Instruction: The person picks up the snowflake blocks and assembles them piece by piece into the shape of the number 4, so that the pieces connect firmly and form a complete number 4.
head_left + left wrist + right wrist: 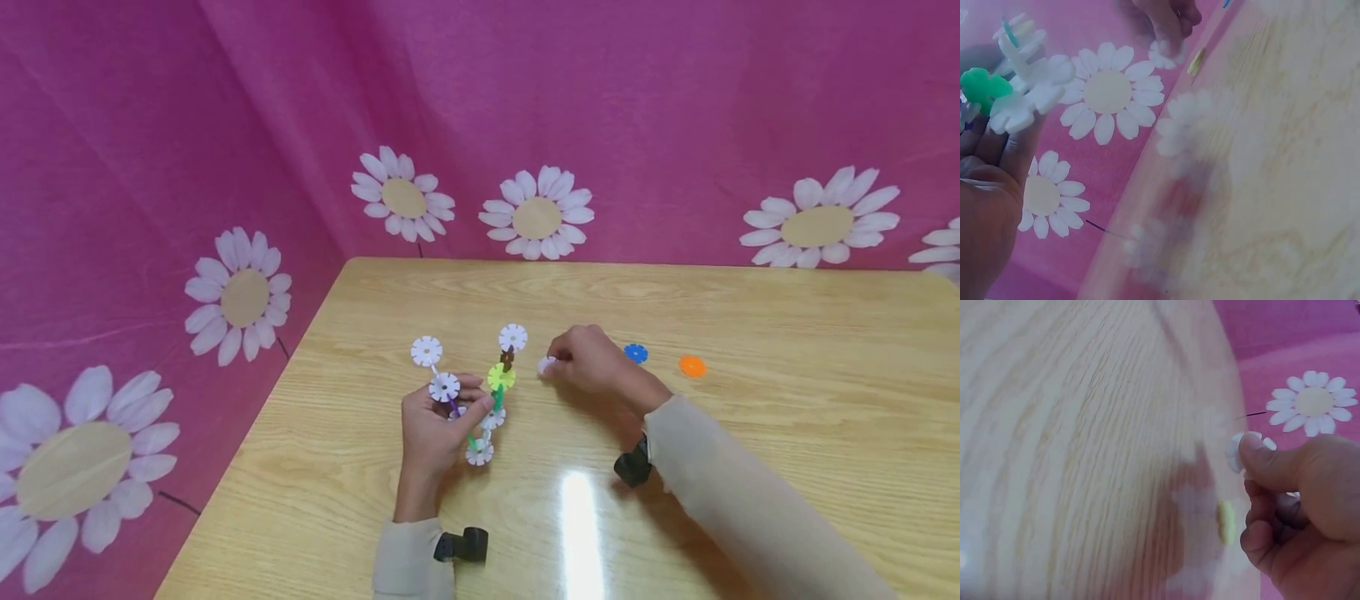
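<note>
My left hand (pixel 438 429) grips a built chain of interlocking snowflake discs (pixel 444 387), mostly white with purple, green, yellow-green and brown ones, held over the table. Two arms of the chain stand up, each topped by a white disc. In the left wrist view, a green disc (pixel 985 89) and white ones rise above the fingers. To the right, my right hand (pixel 592 358) pinches a single white snowflake disc (pixel 1235 453) between thumb and fingers, apart from the chain. The thumb covers part of this disc.
On the wooden table (pixel 787 433), a blue disc (pixel 636 353) and an orange disc (pixel 692 366) lie right of my right hand. A small yellow piece (pixel 1226 522) lies below that hand in the right wrist view. A pink flowered cloth (pixel 637 100) borders the table's back and left.
</note>
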Demonstrator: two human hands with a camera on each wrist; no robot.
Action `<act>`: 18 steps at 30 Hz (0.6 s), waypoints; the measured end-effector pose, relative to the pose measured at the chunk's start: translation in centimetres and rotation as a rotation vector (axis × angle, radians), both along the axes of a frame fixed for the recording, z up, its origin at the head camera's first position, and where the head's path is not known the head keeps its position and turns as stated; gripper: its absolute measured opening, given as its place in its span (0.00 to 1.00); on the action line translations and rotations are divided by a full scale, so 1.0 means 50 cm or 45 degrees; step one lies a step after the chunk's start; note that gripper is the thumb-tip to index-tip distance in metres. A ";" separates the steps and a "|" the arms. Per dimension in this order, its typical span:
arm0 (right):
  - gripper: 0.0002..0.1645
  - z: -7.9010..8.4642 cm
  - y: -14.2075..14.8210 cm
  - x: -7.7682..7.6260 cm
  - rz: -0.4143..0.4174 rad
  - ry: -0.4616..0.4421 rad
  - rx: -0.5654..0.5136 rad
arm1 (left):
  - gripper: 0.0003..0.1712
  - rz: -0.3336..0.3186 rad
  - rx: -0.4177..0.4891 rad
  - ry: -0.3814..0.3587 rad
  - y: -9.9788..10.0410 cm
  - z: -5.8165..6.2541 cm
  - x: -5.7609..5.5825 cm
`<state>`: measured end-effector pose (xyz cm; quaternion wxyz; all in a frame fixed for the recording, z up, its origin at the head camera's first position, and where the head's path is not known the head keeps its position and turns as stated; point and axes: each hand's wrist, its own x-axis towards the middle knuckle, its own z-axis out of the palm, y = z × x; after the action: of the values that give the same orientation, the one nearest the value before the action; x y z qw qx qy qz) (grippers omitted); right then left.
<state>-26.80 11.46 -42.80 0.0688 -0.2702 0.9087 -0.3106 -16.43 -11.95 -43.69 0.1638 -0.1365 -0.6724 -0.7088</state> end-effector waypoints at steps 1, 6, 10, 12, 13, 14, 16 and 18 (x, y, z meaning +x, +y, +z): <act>0.05 0.001 0.004 0.004 -0.007 -0.012 -0.027 | 0.12 0.003 -0.004 0.002 0.001 0.000 0.000; 0.07 0.011 0.022 0.023 -0.047 -0.073 -0.136 | 0.12 0.003 -0.010 0.015 0.004 0.002 -0.002; 0.08 0.019 0.030 0.041 -0.052 -0.093 -0.210 | 0.12 -0.007 -0.009 0.029 0.007 0.003 -0.002; 0.08 0.025 0.033 0.050 -0.046 -0.126 -0.249 | 0.12 -0.011 -0.002 0.033 0.009 0.003 -0.002; 0.08 0.027 0.034 0.054 -0.040 -0.148 -0.273 | 0.12 -0.014 0.003 0.034 0.010 0.004 -0.002; 0.09 0.030 0.034 0.058 -0.032 -0.170 -0.298 | 0.12 -0.017 0.008 0.035 0.010 0.004 -0.003; 0.09 0.036 0.036 0.067 -0.021 -0.227 -0.353 | 0.12 -0.023 0.018 0.036 0.012 0.004 -0.003; 0.09 0.042 0.036 0.074 -0.012 -0.290 -0.409 | 0.12 -0.028 0.024 0.034 0.013 0.004 -0.003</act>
<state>-23.10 13.24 -40.68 0.1259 -0.2366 0.8351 -0.4804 -16.57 -11.30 -43.48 0.1662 -0.1519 -0.6620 -0.7149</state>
